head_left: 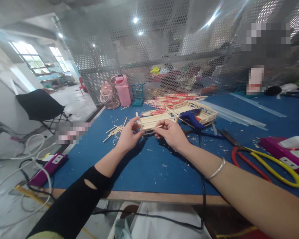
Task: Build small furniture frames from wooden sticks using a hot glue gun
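Evidently, in the head view, the left hand (130,135) grips the left end of a wooden stick frame (154,122) between thumb and fingers, above the blue tabletop (149,169). The right hand (173,133) pinches a short stick (158,126) at its near edge. Red-marked sticks (161,101) lie behind, their print too blurred to read. Farther left stand a transparent pink jug (112,99) and a pink bottle (123,91), contents unclear. A blue glue gun (194,119) overlaps the tray-like stick structure (210,114).
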`<state>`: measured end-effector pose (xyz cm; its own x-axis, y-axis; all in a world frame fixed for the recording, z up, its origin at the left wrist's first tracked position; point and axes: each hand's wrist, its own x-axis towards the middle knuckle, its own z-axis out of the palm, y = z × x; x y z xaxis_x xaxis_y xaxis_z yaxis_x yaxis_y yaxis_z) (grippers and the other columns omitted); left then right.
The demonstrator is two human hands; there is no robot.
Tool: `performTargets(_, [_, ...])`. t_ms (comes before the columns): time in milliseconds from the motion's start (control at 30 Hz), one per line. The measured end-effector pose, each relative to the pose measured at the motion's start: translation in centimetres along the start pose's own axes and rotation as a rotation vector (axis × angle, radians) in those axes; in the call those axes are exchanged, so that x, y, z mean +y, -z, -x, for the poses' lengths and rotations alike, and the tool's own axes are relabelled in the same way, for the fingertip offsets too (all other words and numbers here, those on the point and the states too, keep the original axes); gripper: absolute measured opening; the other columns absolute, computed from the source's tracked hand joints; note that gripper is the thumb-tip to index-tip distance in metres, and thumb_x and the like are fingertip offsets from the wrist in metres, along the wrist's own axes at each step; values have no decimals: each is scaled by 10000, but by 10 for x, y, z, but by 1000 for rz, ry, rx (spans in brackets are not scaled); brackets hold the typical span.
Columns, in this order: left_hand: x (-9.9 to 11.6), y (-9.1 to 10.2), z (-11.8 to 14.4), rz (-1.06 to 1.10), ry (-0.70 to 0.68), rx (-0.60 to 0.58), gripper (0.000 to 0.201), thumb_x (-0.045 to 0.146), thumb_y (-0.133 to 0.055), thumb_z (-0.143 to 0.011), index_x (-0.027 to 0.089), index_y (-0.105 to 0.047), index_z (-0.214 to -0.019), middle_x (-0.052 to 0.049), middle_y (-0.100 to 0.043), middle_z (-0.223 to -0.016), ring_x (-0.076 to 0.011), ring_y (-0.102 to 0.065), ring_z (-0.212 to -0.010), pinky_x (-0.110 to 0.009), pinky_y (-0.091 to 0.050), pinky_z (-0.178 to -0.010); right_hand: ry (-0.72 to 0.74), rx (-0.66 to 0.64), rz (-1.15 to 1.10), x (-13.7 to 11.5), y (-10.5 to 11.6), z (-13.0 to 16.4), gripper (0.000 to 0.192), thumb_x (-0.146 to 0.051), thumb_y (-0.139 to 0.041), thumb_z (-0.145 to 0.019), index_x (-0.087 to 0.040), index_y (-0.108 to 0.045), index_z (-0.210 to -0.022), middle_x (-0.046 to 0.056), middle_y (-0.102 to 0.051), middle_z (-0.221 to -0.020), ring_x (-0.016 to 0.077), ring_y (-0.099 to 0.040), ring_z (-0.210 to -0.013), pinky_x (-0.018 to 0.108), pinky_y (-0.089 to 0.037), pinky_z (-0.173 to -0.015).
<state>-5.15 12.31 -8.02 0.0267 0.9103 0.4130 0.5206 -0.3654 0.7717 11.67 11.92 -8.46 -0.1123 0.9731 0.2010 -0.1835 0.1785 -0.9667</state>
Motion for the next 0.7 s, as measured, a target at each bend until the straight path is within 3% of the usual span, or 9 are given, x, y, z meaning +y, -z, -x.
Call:
performTargets(167, [3,0,1,-11,-34,5,392,128,-596,-725,147,-588,-1117,11,-592,-753,-100,-536,-650,-239,-433,-625,-27,-37,-21,5,-7,-3,155,-232,-668,-583,-186,-546,-667,-35,-615,-560,116,-632,-590,218,-487,-554])
performTargets(433, [3,2,3,-58,-57,-21,353,213,-612,-739,163,-590,-1087,-3,-623,-783,-118,-563,-682,-250,-450,-638,50,-27,101,18,-5,-15,247,-365,-694,-573,-164,-660,-713,-29,-595,-552,90,-476,-480,236,-385,-471])
performTargets(700, [8,14,-6,-303,-140,-158,362,202,-647,-708,169,-590,-1064,12,-600,-753,-120,-525,-648,-251,-428,-634,68,-35,89,17,-8,-16,251,-376,-680,-564,-167,-672,-705,-61,-522,-473,83,-426,-454,234,-345,-474])
